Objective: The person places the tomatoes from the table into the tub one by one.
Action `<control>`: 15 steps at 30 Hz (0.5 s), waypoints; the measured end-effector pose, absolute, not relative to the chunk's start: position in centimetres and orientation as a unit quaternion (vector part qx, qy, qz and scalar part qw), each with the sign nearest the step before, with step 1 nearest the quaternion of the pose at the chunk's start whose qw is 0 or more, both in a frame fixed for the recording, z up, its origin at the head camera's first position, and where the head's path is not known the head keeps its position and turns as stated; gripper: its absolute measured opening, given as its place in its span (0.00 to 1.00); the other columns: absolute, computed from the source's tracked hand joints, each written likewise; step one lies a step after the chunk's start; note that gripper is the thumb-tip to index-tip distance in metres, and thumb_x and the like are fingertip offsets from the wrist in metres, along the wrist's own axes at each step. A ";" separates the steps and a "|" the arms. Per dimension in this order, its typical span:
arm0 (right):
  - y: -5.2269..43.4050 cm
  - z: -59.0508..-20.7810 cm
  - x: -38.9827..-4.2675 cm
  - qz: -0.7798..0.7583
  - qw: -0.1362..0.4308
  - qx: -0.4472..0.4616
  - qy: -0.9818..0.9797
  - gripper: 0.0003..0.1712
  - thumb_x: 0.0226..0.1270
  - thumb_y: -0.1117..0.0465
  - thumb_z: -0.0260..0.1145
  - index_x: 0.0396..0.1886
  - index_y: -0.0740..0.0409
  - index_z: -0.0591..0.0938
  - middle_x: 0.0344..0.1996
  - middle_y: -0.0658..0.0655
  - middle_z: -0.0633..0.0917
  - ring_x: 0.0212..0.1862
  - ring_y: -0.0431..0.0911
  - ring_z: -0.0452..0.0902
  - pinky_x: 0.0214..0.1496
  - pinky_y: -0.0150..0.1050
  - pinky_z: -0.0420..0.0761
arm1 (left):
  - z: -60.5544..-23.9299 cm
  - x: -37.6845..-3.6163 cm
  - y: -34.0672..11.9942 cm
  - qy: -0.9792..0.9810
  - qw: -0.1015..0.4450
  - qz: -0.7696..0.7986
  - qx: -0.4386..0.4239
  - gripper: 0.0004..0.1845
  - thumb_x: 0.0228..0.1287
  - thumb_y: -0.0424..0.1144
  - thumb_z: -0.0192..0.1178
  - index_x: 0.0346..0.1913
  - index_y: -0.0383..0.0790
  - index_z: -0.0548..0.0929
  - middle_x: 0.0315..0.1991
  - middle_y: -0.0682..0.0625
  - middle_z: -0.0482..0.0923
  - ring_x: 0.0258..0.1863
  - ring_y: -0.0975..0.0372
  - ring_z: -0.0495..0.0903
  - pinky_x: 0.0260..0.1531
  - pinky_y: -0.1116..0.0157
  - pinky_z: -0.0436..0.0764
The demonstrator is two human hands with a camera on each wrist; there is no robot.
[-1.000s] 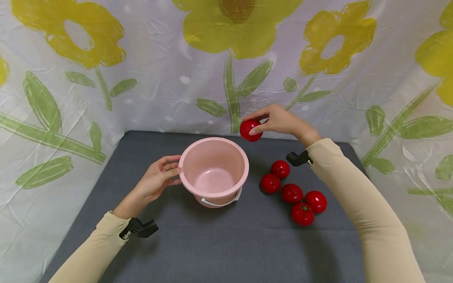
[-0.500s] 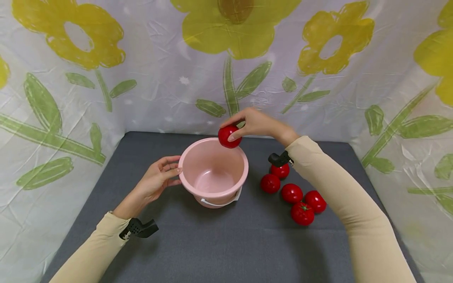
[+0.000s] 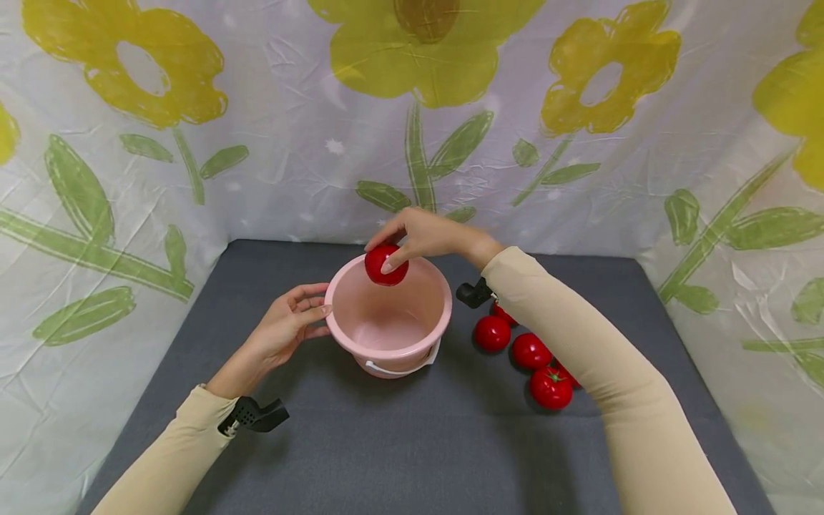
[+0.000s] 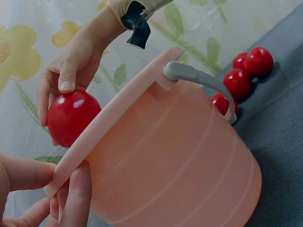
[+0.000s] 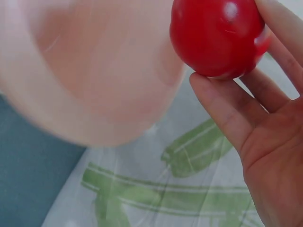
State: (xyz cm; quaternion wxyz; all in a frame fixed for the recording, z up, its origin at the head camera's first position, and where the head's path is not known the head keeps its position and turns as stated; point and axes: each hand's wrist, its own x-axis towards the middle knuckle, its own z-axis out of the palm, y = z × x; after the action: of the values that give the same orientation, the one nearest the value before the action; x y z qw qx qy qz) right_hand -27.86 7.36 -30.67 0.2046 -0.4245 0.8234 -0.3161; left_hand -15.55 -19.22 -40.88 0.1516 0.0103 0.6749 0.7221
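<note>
Fingers of the right hand [image 3: 430,234] pinch one glossy red tomato [image 3: 385,265] over the empty pink plastic bucket [image 3: 388,342] steadied by left hand [image 3: 287,326] fingertips, while the other red tomatoes [image 3: 523,354] wait toward the tabletop's right edge.

Dark grey table surface [image 3: 399,443], bounded at back and sides by a flower-printed sheet [image 3: 270,143]. Directly on it: a pink bucket [image 3: 412,342] near the middle, white handle folded down at the front; to the right, a close cluster of red tomatoes [image 3: 524,354], partly hidden behind a sleeve.
</note>
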 end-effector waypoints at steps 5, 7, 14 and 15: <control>6.4 -31.1 -27.9 -0.305 0.213 -0.432 0.822 0.22 0.61 0.60 0.73 0.56 0.52 0.85 0.53 0.51 0.86 0.53 0.43 0.81 0.57 0.35 0.83 | -40.9 -15.5 -19.2 0.672 0.152 0.725 0.010 0.27 0.68 0.31 0.61 0.66 0.32 0.64 0.45 0.51 0.78 0.39 0.66 0.84 0.39 0.68 0.87; 6.1 -31.1 -27.9 -0.305 0.217 -0.429 0.822 0.22 0.60 0.60 0.73 0.56 0.52 0.85 0.53 0.51 0.86 0.53 0.44 0.81 0.57 0.35 0.83 | -41.0 -15.5 -19.2 0.672 0.153 0.724 0.008 0.26 0.68 0.31 0.61 0.65 0.35 0.65 0.45 0.51 0.78 0.39 0.66 0.84 0.39 0.67 0.87; 5.2 -32.0 -28.2 -0.297 0.223 -0.435 0.820 0.23 0.60 0.58 0.74 0.57 0.53 0.84 0.51 0.52 0.86 0.52 0.43 0.80 0.54 0.34 0.84 | -41.0 -15.5 -19.2 0.677 0.154 0.720 0.005 0.25 0.68 0.32 0.61 0.64 0.37 0.66 0.46 0.51 0.78 0.38 0.66 0.84 0.40 0.67 0.87; 5.1 -32.2 -28.2 -0.299 0.229 -0.439 0.816 0.24 0.60 0.58 0.74 0.57 0.54 0.84 0.52 0.53 0.86 0.52 0.44 0.80 0.54 0.35 0.84 | -40.9 -15.5 -19.2 0.678 0.154 0.719 0.004 0.25 0.68 0.32 0.61 0.64 0.36 0.66 0.46 0.51 0.78 0.38 0.67 0.84 0.40 0.67 0.87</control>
State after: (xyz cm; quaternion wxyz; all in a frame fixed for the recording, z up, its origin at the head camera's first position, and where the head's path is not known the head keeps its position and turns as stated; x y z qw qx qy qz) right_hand -28.19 5.06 -32.16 0.2288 -0.4387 0.8159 -0.2993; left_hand -15.49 -19.16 -40.95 0.1536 0.0038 0.6776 0.7192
